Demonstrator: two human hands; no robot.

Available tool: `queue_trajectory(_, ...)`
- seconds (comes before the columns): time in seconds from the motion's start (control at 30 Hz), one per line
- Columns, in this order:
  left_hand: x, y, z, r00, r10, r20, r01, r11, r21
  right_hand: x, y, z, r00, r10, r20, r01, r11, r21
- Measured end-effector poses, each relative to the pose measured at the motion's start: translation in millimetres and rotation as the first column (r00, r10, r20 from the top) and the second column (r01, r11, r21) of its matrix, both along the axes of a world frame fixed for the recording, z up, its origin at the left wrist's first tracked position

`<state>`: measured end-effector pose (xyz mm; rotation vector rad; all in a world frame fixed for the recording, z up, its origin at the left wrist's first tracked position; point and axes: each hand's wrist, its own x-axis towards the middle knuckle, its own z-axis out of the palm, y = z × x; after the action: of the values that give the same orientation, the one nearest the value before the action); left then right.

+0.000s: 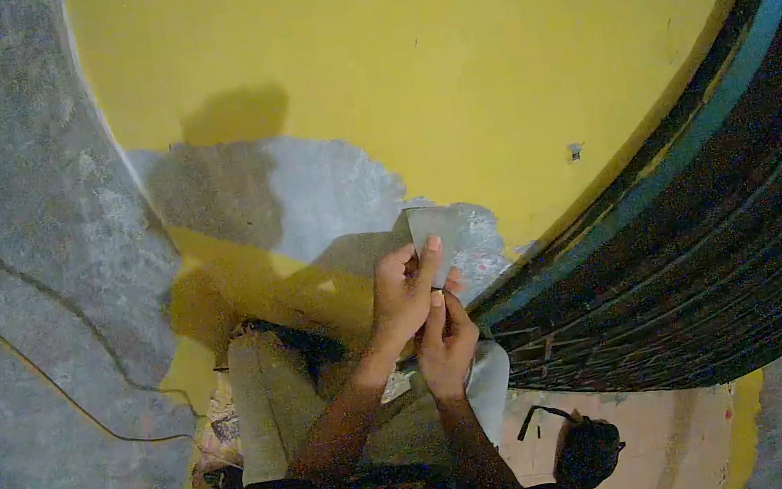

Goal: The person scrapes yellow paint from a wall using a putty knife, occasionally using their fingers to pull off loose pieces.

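In front of the wall, both hands are together on a putty knife (pixel 425 223), a flat grey blade tapering toward a narrow dark neck. My left hand (pixel 399 299) is closed around the lower blade, its thumb lying flat on the face. Just below, my right hand (pixel 447 349) pinches the narrow end, where the handle is mostly hidden by fingers. Behind the blade is a bare grey patch (pixel 341 183) in the yellow wall paint, its edge ragged.
The yellow wall (pixel 425 67) borders a grey wall (pixel 0 131) with a hanging cable (pixel 35 364) at left. A dark slatted shutter (pixel 681 292) with a teal edge curves along the right. A black object with a strap (pixel 586 448) lies on the floor. My knees (pixel 272 394) are bent below.
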<state>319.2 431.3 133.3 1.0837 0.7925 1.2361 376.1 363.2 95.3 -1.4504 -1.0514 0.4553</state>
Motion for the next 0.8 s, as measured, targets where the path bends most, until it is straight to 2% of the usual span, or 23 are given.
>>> queue_trajectory(0.03, -1, 0, 3, 0.995, 0.031, -0.091, -0.027, 0.999, 0.037, -1, 2, 0, 1.000, 0.000, 0.003, 0.000, 1.000, 0.000)
queue_trajectory(0.07, 0, 3, 2, 0.996, 0.030, -0.088, -0.027, 0.999, 0.037, -2, 3, 1, 0.999, -0.001, -0.036, 0.002, 0.999, 0.032)
queue_trajectory(0.13, 5, 5, -5, 0.995, -0.031, 0.097, 0.034, 0.999, -0.029, -1, 4, 0, 0.997, -0.004, -0.076, 0.008, 0.999, 0.051)
queue_trajectory(0.23, 11, 7, -4, 0.990, -0.021, 0.143, 0.039, 0.991, -0.128, 6, 9, 6, 0.989, 0.010, -0.147, -0.007, 1.000, 0.018)
queue_trajectory(0.27, 12, 14, 3, 0.989, -0.022, 0.146, 0.042, 0.990, -0.136, 8, 14, 21, 0.999, -0.017, 0.046, 0.013, 0.995, 0.096)
queue_trajectory(0.3, 11, 27, 16, 0.994, 0.113, -0.002, -0.113, 0.993, 0.046, 10, 18, 37, 0.971, -0.060, 0.230, 0.021, 0.985, 0.169)
queue_trajectory(0.33, 7, 32, 27, 0.956, 0.261, -0.132, -0.224, 0.944, 0.243, 11, 20, 58, 0.973, -0.068, 0.220, 0.035, 0.988, 0.149)
queue_trajectory(0.37, 2, 30, 40, 0.956, 0.251, -0.148, -0.213, 0.949, 0.234, 14, 27, 84, 0.980, 0.033, 0.197, -0.037, 0.999, 0.020)
queue_trajectory(0.4, -2, 31, 58, 0.992, 0.113, 0.049, -0.118, 0.988, 0.102, 14, 33, 99, 0.976, 0.136, 0.167, -0.122, 0.988, -0.092)
queue_trajectory(0.43, -6, 34, 70, 0.965, -0.004, 0.263, 0.003, 1.000, 0.003, 12, 37, 97, 0.976, 0.139, 0.165, -0.128, 0.989, -0.078)
queue_trajectory(0.47, -13, 35, 66, 0.989, 0.038, 0.146, -0.060, 0.987, 0.147, 11, 40, 88, 0.964, 0.115, 0.242, -0.119, 0.993, 0.002)
queue_trajectory(0.5, -12, 37, 52, 0.988, 0.045, 0.148, -0.068, 0.985, 0.157, 10, 42, 77, 0.945, 0.085, 0.316, -0.115, 0.990, 0.079)
queue_trajectory(0.53, -8, 41, 31, 0.986, 0.124, 0.113, -0.143, 0.972, 0.185, 6, 41, 65, 0.974, 0.107, 0.201, -0.124, 0.989, 0.079)
queue_trajectory(0.57, -5, 39, 20, 0.976, 0.201, 0.082, -0.214, 0.953, 0.215, 2, 36, 49, 0.973, 0.107, 0.202, -0.128, 0.988, 0.089)
queue_trajectory(0.63, -5, 21, 20, 0.979, 0.178, 0.097, -0.191, 0.971, 0.147, 0, 23, 15, 0.996, 0.087, 0.003, -0.087, 0.995, 0.045)
queue_trajectory(0.7, -8, 12, 6, 0.987, -0.090, 0.133, 0.094, 0.995, -0.022, -4, 14, 3, 0.996, 0.081, -0.034, -0.079, 0.996, 0.039)
queue_trajectory(0.8, -2, 8, -7, 0.995, -0.052, 0.085, 0.052, 0.999, 0.004, 0, 6, -7, 0.993, 0.072, -0.094, -0.072, 0.997, 0.005)
